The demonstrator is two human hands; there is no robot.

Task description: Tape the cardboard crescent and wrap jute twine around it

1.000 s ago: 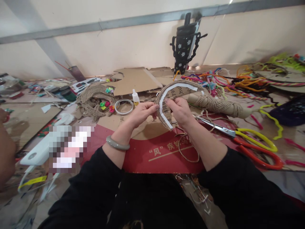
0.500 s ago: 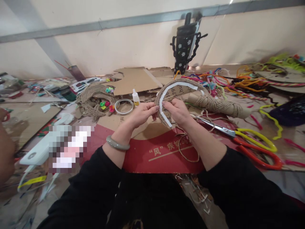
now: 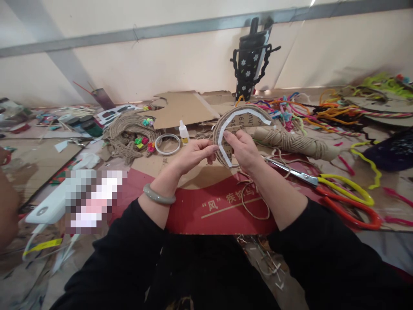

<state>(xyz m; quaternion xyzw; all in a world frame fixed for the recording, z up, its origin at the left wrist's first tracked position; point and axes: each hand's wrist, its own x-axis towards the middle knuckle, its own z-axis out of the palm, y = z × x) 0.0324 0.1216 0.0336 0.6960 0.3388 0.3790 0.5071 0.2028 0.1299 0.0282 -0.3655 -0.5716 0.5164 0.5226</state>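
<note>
A curved cardboard piece (image 3: 232,124) with printed characters is held up over the table. Brown twine runs around its outer edge, and a white strip (image 3: 244,113) follows the curve inside. My right hand (image 3: 245,150) grips it from the right, thumb on the face by the white strip, other fingers behind. At its left edge, my left hand (image 3: 199,154) is closed, thumb tip against the twine rim; its fingertips are partly hidden. Loose twine (image 3: 256,211) hangs below my right hand. A roll of twine (image 3: 292,140) lies just beyond it.
Large scissors (image 3: 322,180) lie right of my right forearm. A small glue bottle (image 3: 183,132) and a white ring (image 3: 167,144) stand beyond my left hand. A tumbler (image 3: 248,64) is at the wall. Left are a white device (image 3: 54,202) and another person's arm (image 3: 8,198).
The cardboard piece has turned slightly clockwise, its white strip now reaching farther right. My right thumb has shifted up and right along it. The left hand has barely moved.
</note>
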